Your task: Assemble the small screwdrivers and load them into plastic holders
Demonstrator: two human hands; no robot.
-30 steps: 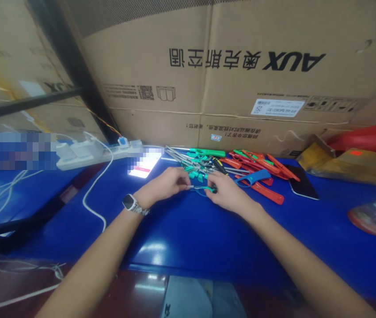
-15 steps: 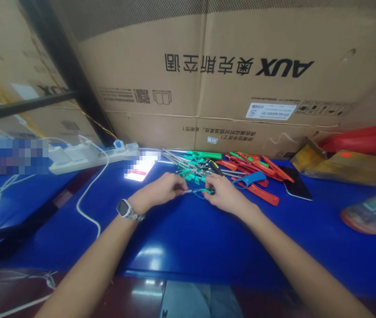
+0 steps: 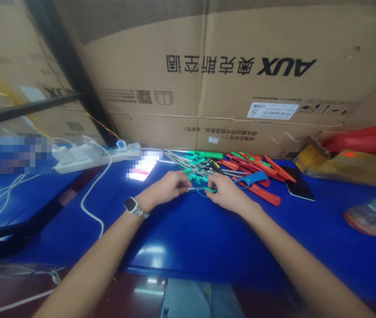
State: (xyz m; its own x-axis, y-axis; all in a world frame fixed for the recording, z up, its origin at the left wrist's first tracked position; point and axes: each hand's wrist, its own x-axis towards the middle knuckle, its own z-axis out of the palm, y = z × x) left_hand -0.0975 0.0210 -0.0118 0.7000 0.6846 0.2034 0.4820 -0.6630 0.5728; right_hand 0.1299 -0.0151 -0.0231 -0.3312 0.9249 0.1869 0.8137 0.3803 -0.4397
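Note:
Just in front of a pile of thin metal rods with green ends (image 3: 196,167), my two hands work close together. My left hand (image 3: 174,186) is closed in a pinch on a slim silver rod (image 3: 191,189), whose tip shows past the fingers. My right hand (image 3: 224,192) is closed on a small green piece (image 3: 209,189) with a thin loop reaching toward the rod. Its far end is hidden in the fingers. A black-and-yellow handle (image 3: 215,167) lies above my right hand. Beside that hand are a blue plastic piece (image 3: 256,178) and red plastic strips (image 3: 264,194).
A lit phone (image 3: 143,167) lies left of the pile and a dark phone (image 3: 298,185) right of it. A power strip (image 3: 78,163) with a white cable, a large cardboard box (image 3: 207,101) behind and a plastic bottle (image 3: 375,214) surround the blue table (image 3: 201,238).
The whole view has shifted slightly to the right. Both hands keep their pinches on the same pieces, and my left wrist has turned a little.

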